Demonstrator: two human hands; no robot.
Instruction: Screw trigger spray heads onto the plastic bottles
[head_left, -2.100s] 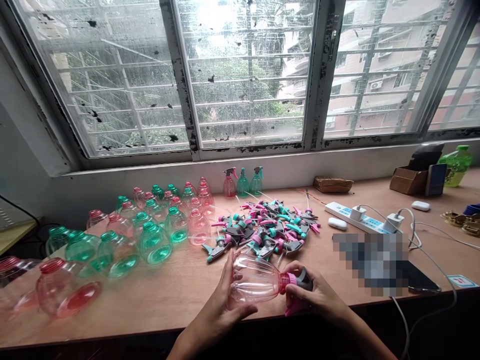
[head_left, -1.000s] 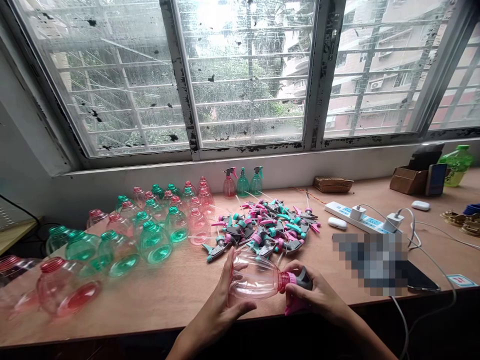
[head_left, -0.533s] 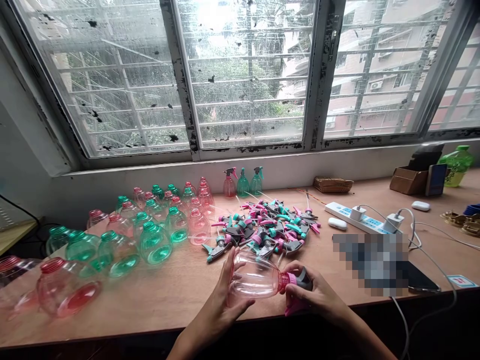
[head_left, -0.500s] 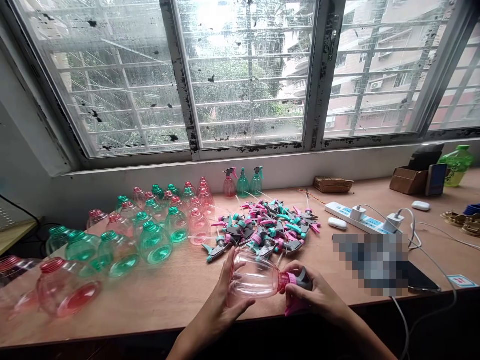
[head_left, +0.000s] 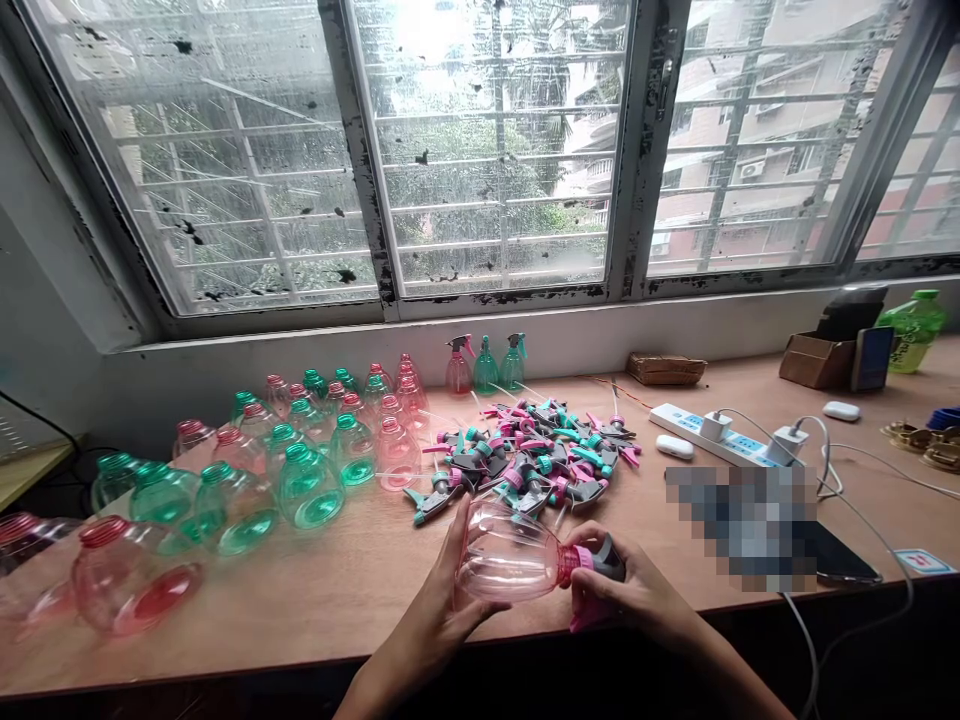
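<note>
My left hand (head_left: 439, 610) is wrapped around the body of a clear pink spray bottle (head_left: 506, 555) lying sideways over the desk's front edge. My right hand (head_left: 634, 590) is closed on the grey and pink trigger head (head_left: 600, 562) sitting at the bottle's neck. Just beyond lies a heap of loose pink, teal and grey trigger heads (head_left: 529, 455). Several empty pink and green bottles (head_left: 300, 455) stand to the left. Three assembled spray bottles (head_left: 486, 365) stand by the wall.
The wooden desk (head_left: 337, 590) runs under a barred window. A white power strip (head_left: 716, 435) with plugged chargers and cables lies to the right, beside a dark phone (head_left: 844, 560), earbud cases, a cardboard box (head_left: 817, 360) and a green drink bottle (head_left: 915, 328).
The bottle has turned slightly in my hands; my left fingers have shifted on its body. My right hand stays on the trigger head.
</note>
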